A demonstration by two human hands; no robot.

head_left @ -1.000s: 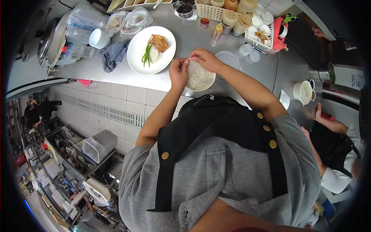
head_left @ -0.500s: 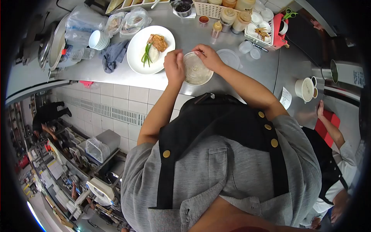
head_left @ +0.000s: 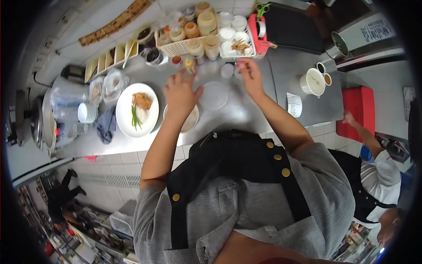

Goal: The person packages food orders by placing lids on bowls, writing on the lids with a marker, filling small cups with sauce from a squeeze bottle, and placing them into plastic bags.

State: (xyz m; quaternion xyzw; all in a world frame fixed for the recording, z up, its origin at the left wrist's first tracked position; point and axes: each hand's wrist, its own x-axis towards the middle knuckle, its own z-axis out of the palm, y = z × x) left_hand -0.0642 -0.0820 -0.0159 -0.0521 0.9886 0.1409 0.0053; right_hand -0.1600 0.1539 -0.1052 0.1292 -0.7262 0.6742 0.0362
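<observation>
The two hands are well apart. The left hand is spread palm down with nothing visible in its grasp; its wrist passes over the bowl, which stands near the counter's front edge, seemingly to keep it within easy reach. The wrist hides much of the bowl, and what it holds is too blurred to tell.

Just beside it a clear lid lies flat. The right hand has its fingers bent at a small cup; whether they grip or only touch it, I cannot tell. A second cup sits next to it.

To the left, the plate carries browned meat, something white and green stalks, probably set aside there to stay clear of the arms.

Farther back stand a squeeze bottle, a cup of red sauce and a dark-filled tub. Behind them, a cream basket holds sauce bottles, presumably to keep them upright; a white basket groups white tubs and clothespins.
</observation>
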